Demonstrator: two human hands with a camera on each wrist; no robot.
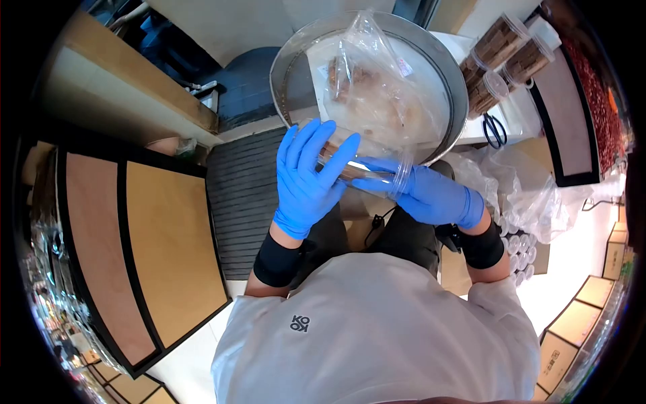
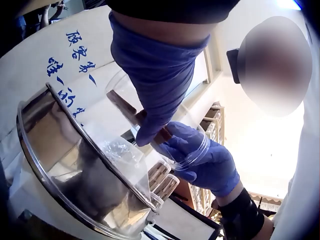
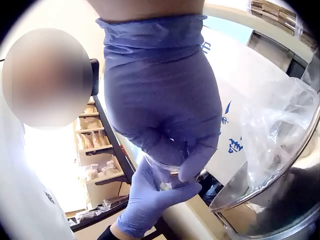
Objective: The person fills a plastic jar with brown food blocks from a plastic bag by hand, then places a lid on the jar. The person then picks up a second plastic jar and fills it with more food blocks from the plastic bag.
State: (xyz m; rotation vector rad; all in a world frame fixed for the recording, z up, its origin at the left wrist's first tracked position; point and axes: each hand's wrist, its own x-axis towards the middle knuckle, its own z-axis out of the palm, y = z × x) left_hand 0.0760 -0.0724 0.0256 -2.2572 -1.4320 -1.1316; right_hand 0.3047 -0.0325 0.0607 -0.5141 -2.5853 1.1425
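My blue-gloved left hand (image 1: 306, 175) grips a clear plastic jar (image 1: 404, 174) lying tilted on its side above my lap. Its fingers wrap the closed end, and the open rim faces right. Flat brown pieces (image 2: 122, 103) are inside the jar. My right hand (image 1: 437, 195), gloved too, is at the mouth. Its straight fingers reach in past the rim and show through the clear wall, close to the brown pieces. In the right wrist view the back of that hand hides most of the jar.
A round metal basin (image 1: 278, 87) stands just beyond the jar, holding a clear plastic bag (image 1: 377, 64). Several filled jars (image 1: 501, 40) and black scissors (image 1: 494, 131) are at right. Loose plastic wrap (image 1: 538, 202) and several clear round lids (image 1: 521, 252) lie by my right forearm.
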